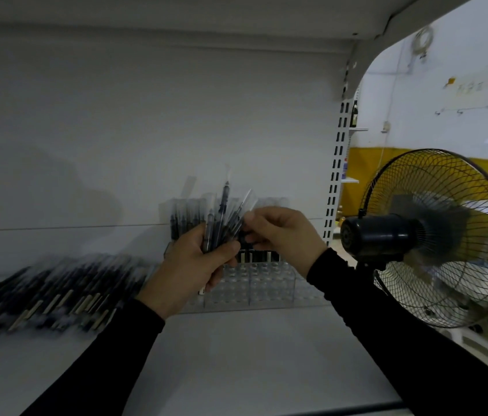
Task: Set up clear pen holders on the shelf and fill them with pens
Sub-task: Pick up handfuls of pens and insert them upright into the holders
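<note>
My left hand grips a bundle of dark pens in clear sleeves, tips fanned upward, in front of the shelf's back wall. My right hand pinches one pen of that bundle from the right side. Behind and below both hands stands a clear pen holder with a grid of holes; several pens stand in its back rows, its front holes look bare. A large pile of loose dark pens lies on the white shelf to the left, blurred.
A black standing fan is close on the right, just past the shelf's slotted upright. An upper shelf board hangs overhead. The shelf's back wall is right behind the holder.
</note>
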`<move>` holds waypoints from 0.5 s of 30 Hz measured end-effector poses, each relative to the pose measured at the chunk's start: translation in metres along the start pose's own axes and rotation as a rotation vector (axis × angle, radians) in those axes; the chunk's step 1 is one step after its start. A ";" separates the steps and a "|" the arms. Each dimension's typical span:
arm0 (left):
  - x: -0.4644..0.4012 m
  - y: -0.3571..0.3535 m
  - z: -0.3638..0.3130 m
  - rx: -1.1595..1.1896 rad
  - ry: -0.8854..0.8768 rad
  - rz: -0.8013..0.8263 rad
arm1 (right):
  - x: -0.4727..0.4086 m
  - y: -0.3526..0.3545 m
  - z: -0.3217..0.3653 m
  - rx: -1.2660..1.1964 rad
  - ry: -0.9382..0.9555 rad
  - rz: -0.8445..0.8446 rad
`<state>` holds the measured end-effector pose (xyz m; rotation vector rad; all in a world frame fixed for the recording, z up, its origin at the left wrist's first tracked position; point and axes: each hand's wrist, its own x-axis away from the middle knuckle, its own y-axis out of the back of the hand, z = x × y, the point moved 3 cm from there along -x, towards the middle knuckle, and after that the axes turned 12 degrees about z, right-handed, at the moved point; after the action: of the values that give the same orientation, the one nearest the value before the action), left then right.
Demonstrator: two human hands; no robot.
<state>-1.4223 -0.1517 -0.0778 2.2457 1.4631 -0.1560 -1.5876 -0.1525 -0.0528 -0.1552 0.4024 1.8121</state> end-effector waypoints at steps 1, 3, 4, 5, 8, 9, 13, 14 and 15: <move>0.000 -0.001 -0.001 0.002 -0.002 0.006 | 0.000 -0.002 0.000 -0.040 0.000 -0.007; 0.000 -0.002 -0.001 0.022 0.004 0.016 | 0.000 -0.002 -0.001 -0.131 0.000 -0.029; 0.000 -0.002 0.000 0.033 0.010 0.019 | -0.001 0.000 -0.001 -0.173 0.002 -0.049; -0.001 -0.001 0.000 0.041 0.018 0.020 | -0.001 0.003 0.001 -0.218 0.005 -0.080; -0.002 0.000 0.003 0.048 0.035 0.012 | -0.001 0.020 0.006 -0.357 0.023 -0.200; -0.003 0.000 0.003 0.049 0.037 0.010 | -0.001 0.027 0.008 -0.396 0.036 -0.225; -0.003 -0.001 0.003 0.031 0.040 0.004 | -0.002 0.056 0.008 -0.393 0.081 -0.321; -0.002 -0.001 0.003 0.026 0.043 0.001 | -0.003 0.064 0.006 -0.318 0.086 -0.367; -0.002 -0.001 0.003 0.022 0.046 -0.002 | -0.005 0.071 0.003 -0.224 0.093 -0.415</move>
<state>-1.4238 -0.1544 -0.0799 2.2790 1.4948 -0.1219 -1.6541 -0.1717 -0.0345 -0.4467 0.2108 1.4384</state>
